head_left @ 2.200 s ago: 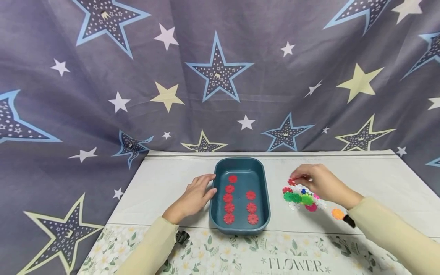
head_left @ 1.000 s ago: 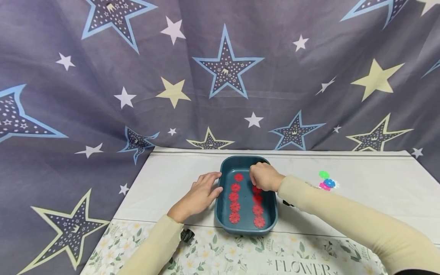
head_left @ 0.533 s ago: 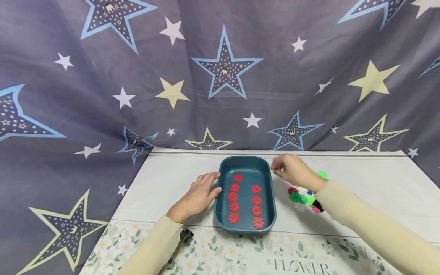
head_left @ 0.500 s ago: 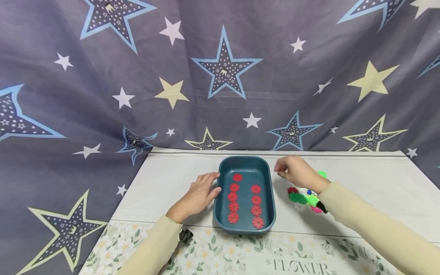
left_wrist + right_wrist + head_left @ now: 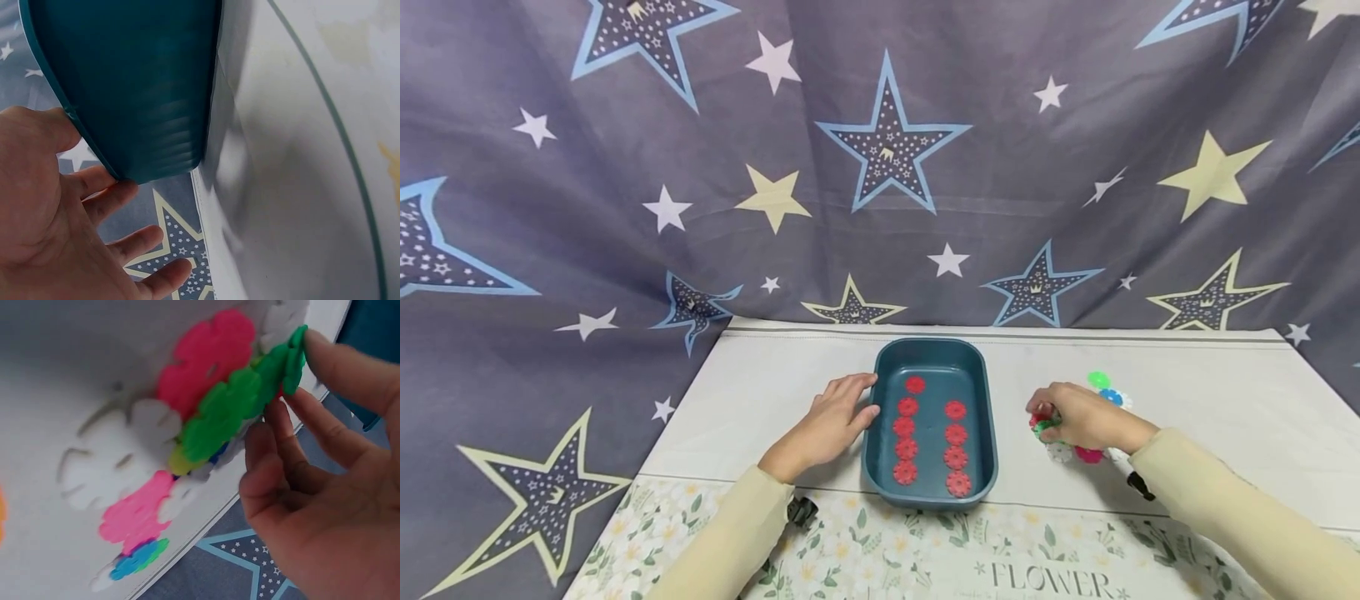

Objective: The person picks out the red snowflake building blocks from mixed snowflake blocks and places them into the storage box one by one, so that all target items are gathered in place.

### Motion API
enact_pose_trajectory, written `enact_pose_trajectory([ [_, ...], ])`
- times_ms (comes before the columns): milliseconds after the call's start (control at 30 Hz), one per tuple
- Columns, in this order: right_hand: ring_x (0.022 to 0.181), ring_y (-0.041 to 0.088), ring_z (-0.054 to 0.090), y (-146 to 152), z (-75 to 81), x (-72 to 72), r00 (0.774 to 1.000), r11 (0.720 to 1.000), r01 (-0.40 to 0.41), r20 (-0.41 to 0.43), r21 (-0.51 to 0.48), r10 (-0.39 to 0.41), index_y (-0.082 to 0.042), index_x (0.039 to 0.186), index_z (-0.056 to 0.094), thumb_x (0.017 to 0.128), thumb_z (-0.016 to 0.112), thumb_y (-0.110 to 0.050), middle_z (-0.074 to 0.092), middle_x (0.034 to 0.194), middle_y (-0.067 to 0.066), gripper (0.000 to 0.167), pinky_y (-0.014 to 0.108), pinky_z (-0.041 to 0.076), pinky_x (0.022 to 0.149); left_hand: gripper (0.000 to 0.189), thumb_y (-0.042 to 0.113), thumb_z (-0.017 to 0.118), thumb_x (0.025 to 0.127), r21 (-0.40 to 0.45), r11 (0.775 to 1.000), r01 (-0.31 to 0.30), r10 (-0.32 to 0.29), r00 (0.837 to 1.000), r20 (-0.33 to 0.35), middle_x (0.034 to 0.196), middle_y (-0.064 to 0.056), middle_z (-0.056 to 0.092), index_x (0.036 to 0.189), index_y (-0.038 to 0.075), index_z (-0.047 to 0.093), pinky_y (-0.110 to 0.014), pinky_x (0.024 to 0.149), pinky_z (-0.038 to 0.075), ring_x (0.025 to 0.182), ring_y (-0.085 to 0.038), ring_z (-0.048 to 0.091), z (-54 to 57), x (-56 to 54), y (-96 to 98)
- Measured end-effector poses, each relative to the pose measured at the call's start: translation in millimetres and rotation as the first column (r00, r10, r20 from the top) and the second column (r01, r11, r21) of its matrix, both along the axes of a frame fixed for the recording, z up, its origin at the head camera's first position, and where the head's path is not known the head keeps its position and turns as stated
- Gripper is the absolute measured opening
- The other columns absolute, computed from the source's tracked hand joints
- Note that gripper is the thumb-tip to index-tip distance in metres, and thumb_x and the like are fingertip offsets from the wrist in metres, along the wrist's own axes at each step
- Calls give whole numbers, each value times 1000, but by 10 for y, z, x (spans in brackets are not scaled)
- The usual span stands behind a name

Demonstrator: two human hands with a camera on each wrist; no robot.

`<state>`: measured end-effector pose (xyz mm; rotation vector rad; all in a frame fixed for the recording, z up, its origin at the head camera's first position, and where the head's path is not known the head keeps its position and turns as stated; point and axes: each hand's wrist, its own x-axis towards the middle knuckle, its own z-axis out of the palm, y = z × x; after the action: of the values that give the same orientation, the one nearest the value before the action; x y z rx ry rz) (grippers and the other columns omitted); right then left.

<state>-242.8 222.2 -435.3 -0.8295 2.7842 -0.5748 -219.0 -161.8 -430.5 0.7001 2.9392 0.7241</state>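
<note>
A dark teal tray (image 5: 931, 446) stands on the table. Inside it lie two columns of red flower-shaped discs, a longer left column (image 5: 906, 448) and a right column (image 5: 956, 457). My left hand (image 5: 829, 425) rests against the tray's left side, thumb and fingertips at the rim, fingers loosely spread. To the right of the tray, my right hand (image 5: 1078, 417) is down at a mixed pile of similar discs. In the right wrist view, its thumb and curled fingers pinch a tilted green disc (image 5: 292, 365) at the pile's edge. A sliver of red disc (image 5: 280, 392) shows beneath it.
Around the right hand lie pink (image 5: 209, 362), white (image 5: 103, 456) and other coloured discs. A light green disc (image 5: 1099, 380) and a blue disc (image 5: 1110, 397) are behind it. A grey star-patterned cloth (image 5: 880, 233) hangs behind the table.
My right hand was inside the tray at its right column, then came out past the right rim and down to the pile. My left hand has stayed at the tray's side.
</note>
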Motion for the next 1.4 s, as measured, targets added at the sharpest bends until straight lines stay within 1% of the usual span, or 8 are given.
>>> enact_pose_trajectory([
  [167,73,13,50,-18,21,6,999,999,-33,-6,-25,33,-15,84,64,73,79,-2,54,79,-5,23,33,44,67,51,37,43,101,0,1000,3,-3,1000,0,146,-6,36,144,10,38,-54,97,28,133,-27,29,5,1,5],
  [367,69,11,51,-7,42,-12,991,993,-27,-135,-112,12,-17,76,62,77,69,7,55,76,-5,26,32,44,63,49,33,46,101,16,1000,5,-5,1000,-15,144,-7,37,142,8,39,-55,95,29,132,-29,30,6,10,9],
  [600,68,11,58,-31,129,-115,951,973,-44,-308,-227,-28,-9,80,69,78,70,10,64,76,-2,19,35,49,65,50,36,44,101,4,1000,5,-5,1000,-2,145,-7,36,143,9,38,-54,96,29,132,-27,29,-10,10,4],
  [800,68,9,59,-147,296,-156,918,957,-38,-389,-289,-81,-9,81,73,77,73,7,68,78,-2,17,34,49,64,50,36,43,101,-2,1000,1,-1,1000,0,146,-6,36,143,10,38,-53,96,29,133,-26,29,-2,5,3],
  [900,69,8,60,-274,387,-148,913,949,-63,-403,-308,-70,-10,82,73,77,74,5,68,79,-4,16,33,48,62,50,36,43,101,-7,1000,2,-3,1000,-3,145,-6,36,143,9,38,-54,96,29,132,-27,29,4,1,9],
  [1067,74,10,63,-632,465,-242,928,947,-165,-368,-276,55,-11,85,74,79,73,4,69,79,-4,16,32,50,65,49,33,46,101,12,1000,0,0,999,-34,144,-8,38,142,8,40,-55,94,30,131,-29,31,25,-8,-7],
  [1233,68,12,63,-991,377,-434,948,953,-196,-294,-230,124,-7,78,73,75,68,11,69,74,-1,18,31,51,65,48,32,46,101,10,1000,3,-3,999,-37,144,-8,38,142,7,40,-53,93,32,130,-30,32,-4,-6,-7],
  [1400,64,14,62,-1213,265,-546,960,975,-155,-256,-160,111,-6,69,73,69,65,13,68,70,1,20,32,51,65,48,33,45,101,7,1000,11,-11,1000,-24,144,-7,37,142,8,39,-54,93,31,130,-29,32,-7,6,4],
])
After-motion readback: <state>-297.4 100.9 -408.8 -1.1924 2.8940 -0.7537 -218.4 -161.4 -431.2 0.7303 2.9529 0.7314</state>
